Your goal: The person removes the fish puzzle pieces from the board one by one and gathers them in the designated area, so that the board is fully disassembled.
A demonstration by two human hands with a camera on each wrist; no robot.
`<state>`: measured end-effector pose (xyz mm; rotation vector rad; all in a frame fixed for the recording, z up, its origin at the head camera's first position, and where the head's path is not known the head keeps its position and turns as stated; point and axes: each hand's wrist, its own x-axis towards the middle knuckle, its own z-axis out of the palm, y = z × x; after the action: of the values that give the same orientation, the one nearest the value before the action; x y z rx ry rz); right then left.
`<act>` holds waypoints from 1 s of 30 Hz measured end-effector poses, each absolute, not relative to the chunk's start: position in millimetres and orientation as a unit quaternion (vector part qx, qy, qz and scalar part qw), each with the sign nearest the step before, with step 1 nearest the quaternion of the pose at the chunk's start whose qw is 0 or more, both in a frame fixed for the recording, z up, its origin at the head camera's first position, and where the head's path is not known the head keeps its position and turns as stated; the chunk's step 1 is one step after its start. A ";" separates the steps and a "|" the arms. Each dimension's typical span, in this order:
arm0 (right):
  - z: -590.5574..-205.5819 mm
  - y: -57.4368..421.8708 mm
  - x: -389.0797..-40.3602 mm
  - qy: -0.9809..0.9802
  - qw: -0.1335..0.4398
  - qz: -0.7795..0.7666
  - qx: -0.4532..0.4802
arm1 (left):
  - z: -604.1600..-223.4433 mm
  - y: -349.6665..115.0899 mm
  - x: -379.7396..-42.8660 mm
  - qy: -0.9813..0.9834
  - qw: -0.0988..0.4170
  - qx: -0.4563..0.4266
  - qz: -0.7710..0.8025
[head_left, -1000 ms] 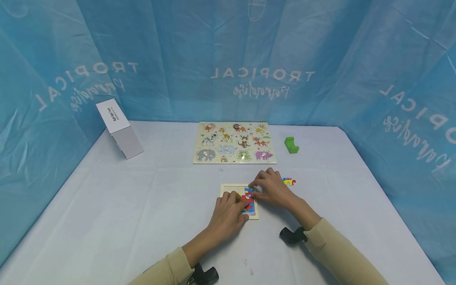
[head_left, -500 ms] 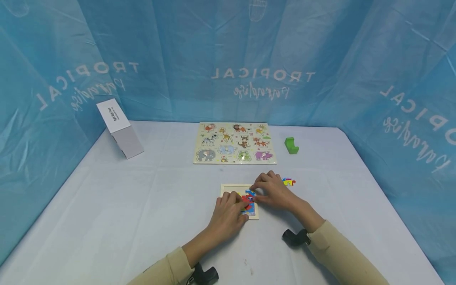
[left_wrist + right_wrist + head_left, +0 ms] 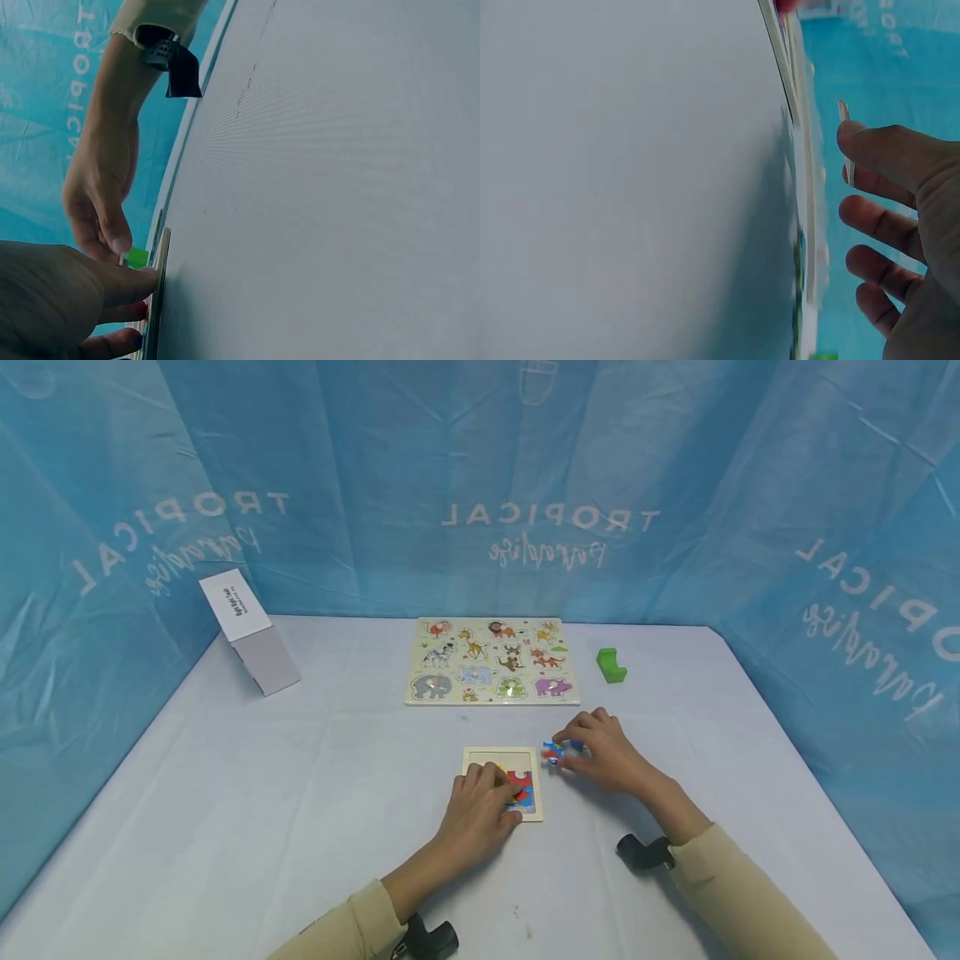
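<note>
In the head view a small wooden puzzle tray [image 3: 534, 817] lies flat on the table, with red and blue jigsaw pieces [image 3: 527, 781] in its near right part. My left hand [image 3: 474, 814] rests over its left side; the thumb touches the near rim and the fingers press on the pieces, hiding much of them. Just right of the tray, my right hand [image 3: 603, 752] pinches a blue and red jigsaw piece [image 3: 552, 752] by thumb and fingertip. Seen edge-on in the right wrist view, that jigsaw piece [image 3: 845, 112] is off the table. Another jigsaw piece [image 3: 577, 746] is partly hidden behind the right hand.
An animal peg puzzle board [image 3: 492, 695] lies behind the tray. To its right is a green block [image 3: 611, 667]. A white box [image 3: 251, 631] stands at the back left, and a blue curtain [image 3: 420, 468] surrounds the white table [image 3: 315, 827].
My right hand has lifted the blue and red jigsaw piece out of the tray's right side and moved right with it. The left hand has stayed on the tray.
</note>
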<state>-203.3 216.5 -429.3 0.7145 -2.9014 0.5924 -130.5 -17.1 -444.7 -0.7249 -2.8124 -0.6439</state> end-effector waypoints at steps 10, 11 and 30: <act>-426.7 272.4 -208.6 -0.967 0.030 0.182 0.177 | -445.4 -17.9 -130.0 -0.939 0.086 -0.246 -0.225; -427.0 277.9 -208.6 -0.968 0.029 0.181 0.173 | -445.4 -17.9 -129.9 -0.939 0.085 -0.245 -0.224; -439.0 329.3 -214.2 -0.975 0.007 0.179 0.133 | -445.2 -17.2 -128.8 -0.941 0.084 -0.242 -0.223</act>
<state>-214.2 329.3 -439.0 0.4152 -3.0492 0.5587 -128.8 -17.2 -445.2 -0.7224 -2.8062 -0.6640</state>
